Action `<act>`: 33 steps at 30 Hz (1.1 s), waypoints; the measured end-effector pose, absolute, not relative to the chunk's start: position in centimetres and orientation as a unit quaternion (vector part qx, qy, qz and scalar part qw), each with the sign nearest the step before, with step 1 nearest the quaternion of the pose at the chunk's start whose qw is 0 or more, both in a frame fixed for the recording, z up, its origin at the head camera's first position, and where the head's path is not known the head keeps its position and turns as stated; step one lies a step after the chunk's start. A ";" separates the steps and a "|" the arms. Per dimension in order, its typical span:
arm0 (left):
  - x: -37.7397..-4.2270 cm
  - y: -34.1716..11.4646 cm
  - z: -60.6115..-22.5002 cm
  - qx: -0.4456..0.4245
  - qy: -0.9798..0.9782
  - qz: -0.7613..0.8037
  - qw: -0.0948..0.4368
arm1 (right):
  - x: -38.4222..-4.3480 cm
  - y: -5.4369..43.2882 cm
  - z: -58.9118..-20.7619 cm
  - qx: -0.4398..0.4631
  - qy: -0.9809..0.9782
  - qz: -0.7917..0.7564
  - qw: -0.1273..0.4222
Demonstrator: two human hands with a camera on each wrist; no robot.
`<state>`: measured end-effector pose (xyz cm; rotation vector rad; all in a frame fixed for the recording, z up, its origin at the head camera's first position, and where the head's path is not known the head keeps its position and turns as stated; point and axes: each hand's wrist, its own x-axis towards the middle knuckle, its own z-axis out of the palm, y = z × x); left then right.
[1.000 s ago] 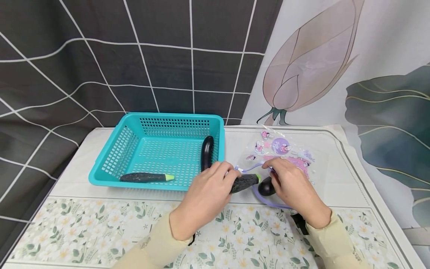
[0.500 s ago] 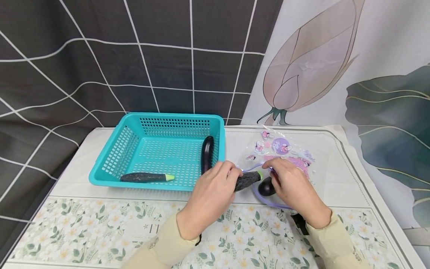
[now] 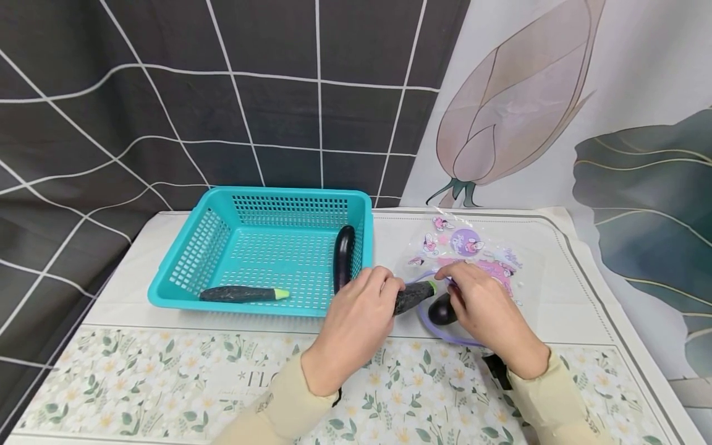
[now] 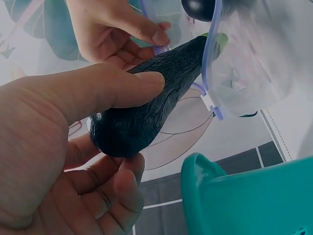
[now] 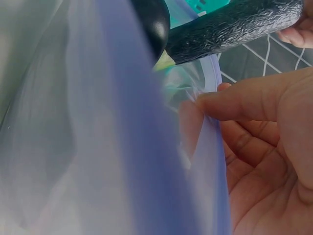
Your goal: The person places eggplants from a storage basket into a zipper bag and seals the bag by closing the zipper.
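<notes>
My left hand (image 3: 358,324) grips the thick end of a dark, wrinkled zucchini (image 3: 413,298), thumb on top in the left wrist view. Its pale green tip (image 4: 222,41) lies at the mouth of a clear zip bag (image 3: 466,242), behind one purple zip strip. On the other side of the mouth my right hand (image 3: 492,306) pinches the bag's edge between thumb and fingers, as the right wrist view shows. A glossy black eggplant (image 3: 442,310) lies at the bag's mouth beside my right fingers, partly hidden by them. A white slider (image 4: 208,100) sits on the zip.
A turquoise slotted basket (image 3: 272,191) stands to the left. Inside it, a second zucchini (image 3: 239,294) lies along the near side and another eggplant (image 3: 343,256) along the right wall. A floral cloth (image 3: 167,377) covers the front of the table; a dark curtain (image 3: 267,93) hangs behind.
My left hand has moved slightly right with the zucchini, bringing its green tip further toward the bag's mouth. My right hand and the bag stay about where they were.
</notes>
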<state>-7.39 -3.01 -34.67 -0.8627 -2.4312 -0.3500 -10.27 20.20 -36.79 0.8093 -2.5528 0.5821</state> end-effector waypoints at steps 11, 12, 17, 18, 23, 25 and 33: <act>-7.5 -2.2 -35.5 -0.304 -0.904 -0.111 0.279 | -10.3 20.2 -36.9 0.295 -0.911 0.209 0.198; -7.5 -2.1 -35.5 -0.303 -0.904 -0.111 0.281 | -10.3 20.2 -36.9 0.296 -0.911 0.209 0.198; -7.6 -1.9 -35.8 -0.297 -0.904 -0.111 0.287 | -10.3 20.1 -36.9 0.295 -0.911 0.209 0.198; -7.6 -1.9 -35.8 -0.296 -0.904 -0.111 0.287 | -10.3 20.1 -36.9 0.295 -0.911 0.209 0.198; -7.5 -1.7 -36.0 -0.291 -0.908 -0.115 0.278 | -10.3 20.1 -36.9 0.295 -0.911 0.208 0.199; -7.5 -1.6 -36.1 -0.289 -0.909 -0.118 0.274 | -10.2 20.1 -36.9 0.295 -0.912 0.207 0.199; -7.5 -1.3 -36.5 -0.278 -0.913 -0.124 0.271 | -10.2 20.1 -36.8 0.292 -0.912 0.209 0.197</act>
